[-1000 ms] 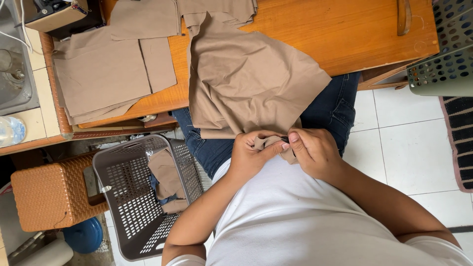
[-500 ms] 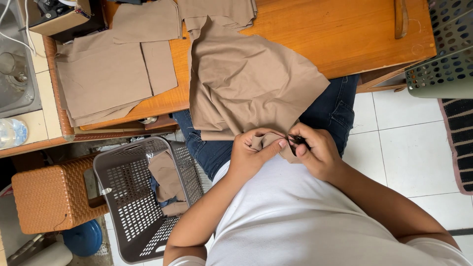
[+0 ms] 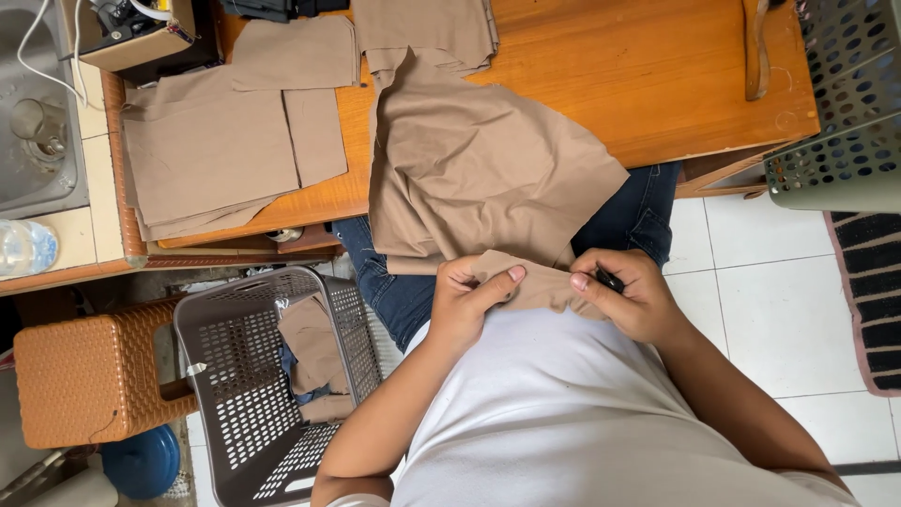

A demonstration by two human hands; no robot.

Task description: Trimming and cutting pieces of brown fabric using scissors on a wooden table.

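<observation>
A large piece of tan fabric [image 3: 479, 169] hangs from the wooden table [image 3: 648, 75] down onto my lap. My left hand [image 3: 465, 300] pinches its near edge between thumb and fingers. My right hand [image 3: 629, 296] grips the same edge just to the right, with a small dark tool [image 3: 608, 279] sticking out from its fingers. The two hands are a few centimetres apart, right in front of my white shirt.
Folded tan fabric pieces [image 3: 216, 150] lie on the table's left part, more at the top [image 3: 427, 28]. A grey plastic basket [image 3: 244, 394] with fabric scraps stands on the floor at left, beside a brown woven stool [image 3: 89, 380]. Another grey basket [image 3: 845, 103] is at upper right.
My hands have stayed at the fabric's near edge. The left thumb has slid right over the fold and the right hand has turned slightly with the dark tool.
</observation>
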